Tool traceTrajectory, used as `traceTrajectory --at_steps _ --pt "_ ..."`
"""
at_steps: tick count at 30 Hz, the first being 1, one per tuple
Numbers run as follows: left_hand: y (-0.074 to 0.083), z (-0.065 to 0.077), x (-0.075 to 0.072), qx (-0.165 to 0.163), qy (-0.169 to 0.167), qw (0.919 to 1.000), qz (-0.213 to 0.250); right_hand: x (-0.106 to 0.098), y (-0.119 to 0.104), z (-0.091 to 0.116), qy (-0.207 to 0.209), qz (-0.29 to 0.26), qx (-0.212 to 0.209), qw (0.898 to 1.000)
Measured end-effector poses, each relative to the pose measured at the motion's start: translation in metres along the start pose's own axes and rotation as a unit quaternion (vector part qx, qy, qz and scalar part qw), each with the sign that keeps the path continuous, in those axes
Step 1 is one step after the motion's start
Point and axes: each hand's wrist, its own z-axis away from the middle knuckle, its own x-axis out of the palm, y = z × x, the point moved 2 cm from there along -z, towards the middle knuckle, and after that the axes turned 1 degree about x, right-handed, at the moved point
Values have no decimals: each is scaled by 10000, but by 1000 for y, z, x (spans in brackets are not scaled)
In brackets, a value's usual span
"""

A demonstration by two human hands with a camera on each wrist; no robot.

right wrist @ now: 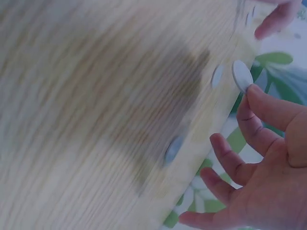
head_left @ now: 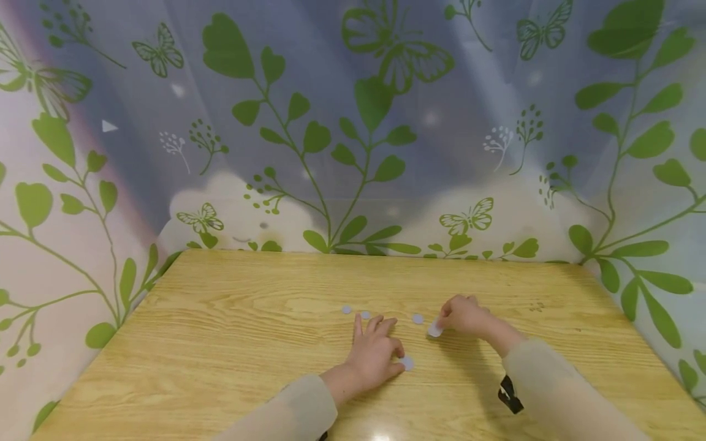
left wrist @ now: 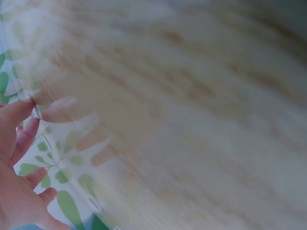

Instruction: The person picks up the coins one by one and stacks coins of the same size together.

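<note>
My left hand [head_left: 374, 356] is low over the wooden table, its thumb and index finger at the edge of a small white disc [head_left: 407, 363], pinching it. The other fingers spread forward. To the right, my right hand [head_left: 466, 315] pinches another white disc [head_left: 435, 329] by its edge between thumb and index finger. The right wrist view shows this held disc [right wrist: 242, 76] tilted up above the table, with the remaining fingers fanned out. In the left wrist view my left hand [left wrist: 21, 167] is at the left edge, fingers apart.
Two white discs [head_left: 346, 310] [head_left: 365, 315] lie beyond the left fingertips. Another disc [head_left: 418, 319] lies between the hands. A disc [right wrist: 173, 149] also lies on the wood in the right wrist view. Patterned curtains [head_left: 342, 153] surround the wooden table [head_left: 231, 343] at the back and sides.
</note>
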Motion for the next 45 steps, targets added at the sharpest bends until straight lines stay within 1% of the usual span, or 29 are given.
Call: traceTrajectory --at_steps 9,13,18,23,26,30,34,38,45 --pt "-1 0 -1 53 50 10000 -39 23 -23 13 -69 -38 -238 9997" --pt "-1 0 -1 57 71 9999 -102 34 -31 17 -55 -5 -249 9997" --pt "-2 -2 1 -35 62 9998 -185 43 -39 19 24 37 -248 9997" --pt "-3 -2 2 -17 20 9999 -161 50 -41 19 82 -23 -311 9995" --pt "-3 -2 2 21 7 9999 -155 53 -43 19 168 43 -324 9993" --pt "-2 0 0 74 -18 9998 -186 56 -43 20 315 338 -373 9982" --pt "-1 -1 0 105 -48 9998 -152 57 -41 22 454 425 -468 9970" --pt "-2 -1 -1 109 -111 9999 -74 56 -36 25 624 354 -690 9950" --pt "-4 -1 -3 -7 -252 9996 -155 56 -29 30 757 538 -1086 9897"
